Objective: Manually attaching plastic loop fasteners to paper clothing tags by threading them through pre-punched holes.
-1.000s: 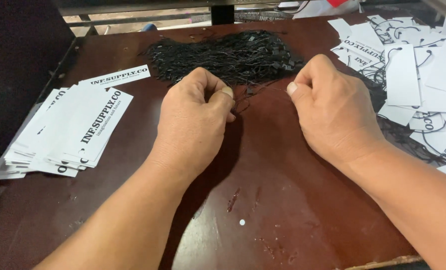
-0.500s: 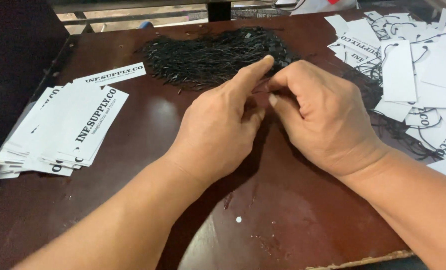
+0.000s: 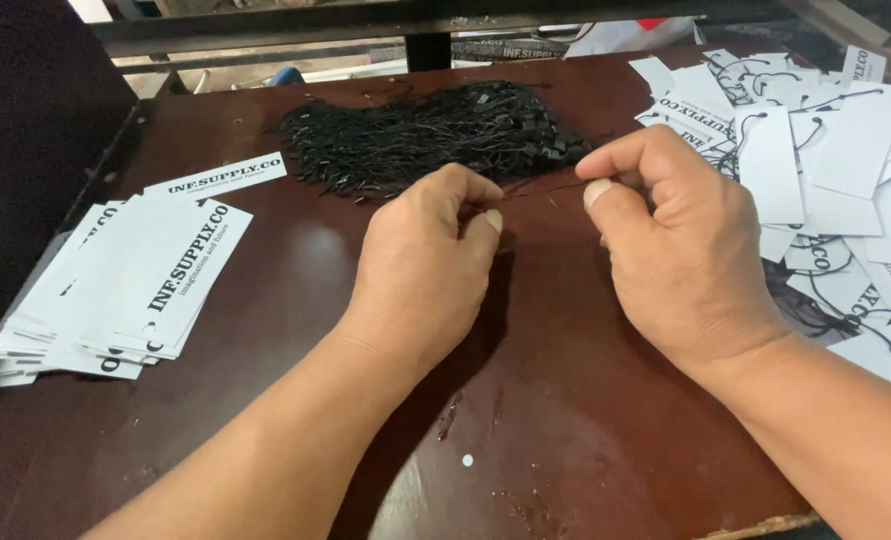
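Black string is pinched taut between left hand and right hand just before the string pile (best kept tight, clear of the pile's tangle).

A fanned stack of white rectangular paper tags with black print lies at the left of the dark reddish-brown wooden table, one single tag just above it. At the right edge, a loose heap of white tags already fitted with black string loops spreads out. A dark metal bar runs behind the table.
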